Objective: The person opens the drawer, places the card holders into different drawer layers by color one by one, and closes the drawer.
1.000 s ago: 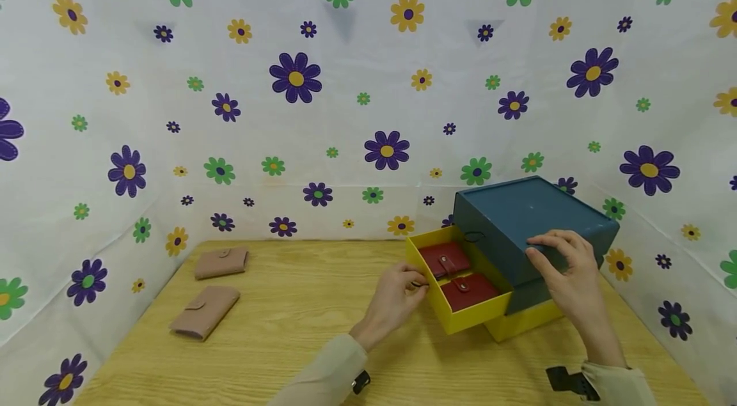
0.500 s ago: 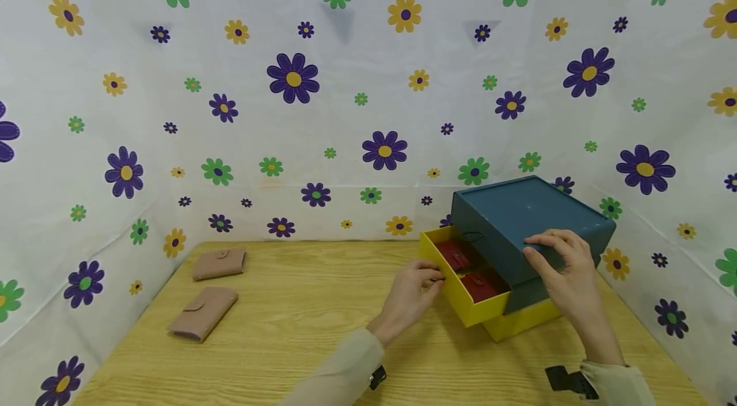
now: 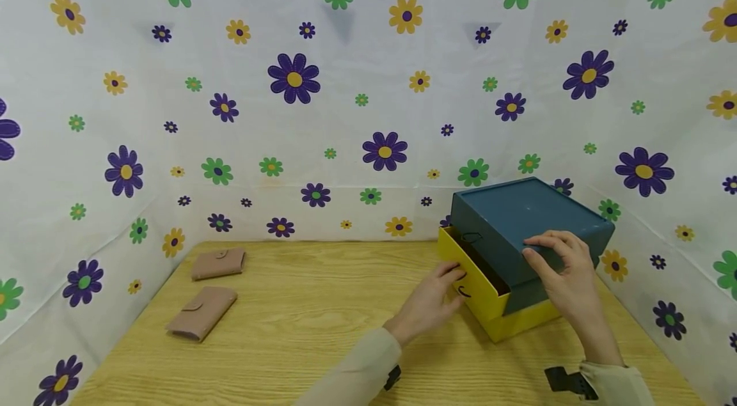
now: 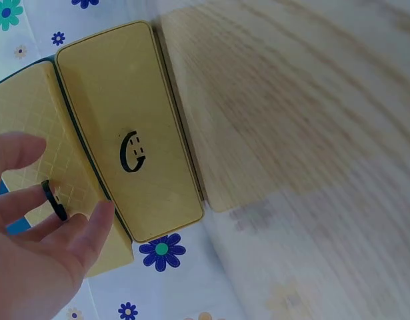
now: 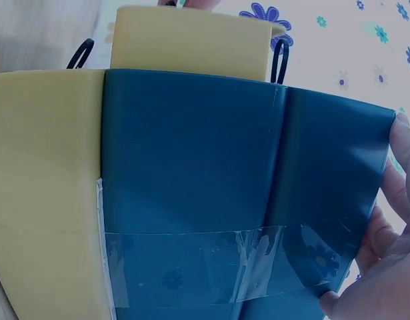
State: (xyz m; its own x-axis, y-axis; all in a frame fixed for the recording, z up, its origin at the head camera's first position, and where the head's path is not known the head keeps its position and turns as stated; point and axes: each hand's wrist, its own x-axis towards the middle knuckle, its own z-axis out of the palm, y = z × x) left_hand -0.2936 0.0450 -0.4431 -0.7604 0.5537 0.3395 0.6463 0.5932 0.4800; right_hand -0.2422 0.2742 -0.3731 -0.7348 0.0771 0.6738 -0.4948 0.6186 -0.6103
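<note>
Here, the left hand (image 3: 428, 300) rests its fingers (image 3: 455, 272) against the yellow front of the upper drawer (image 3: 469, 278), which stands almost fully inside the blue box (image 3: 530, 217); the fingers are nearly straight and press the panel rather than curl round it. In the left wrist view the same fingers (image 4: 28, 150) lie spread on either side of that drawer's small black loop pull (image 4: 55, 200), touching the panel beside it, while the lower drawer (image 4: 135, 130) with its own loop pull (image 4: 131, 153) lies just beyond them, shut flush. The right hand (image 3: 567, 281) holds the near top corner of the blue box, its fingers (image 3: 547, 243) curled over the lid edge and thumb on the side wall; the right wrist view shows fingertips (image 5: 398, 167) wrapped round the box's blue edge, with clear tape (image 5: 211, 257) crossing the wall beside them. The box sits on the wooden surface (image 3: 299, 316), directly under both hands. Well away from the left fingers, at the far side of the surface, lie two pink wallets (image 3: 201, 313), apart from each other.
</note>
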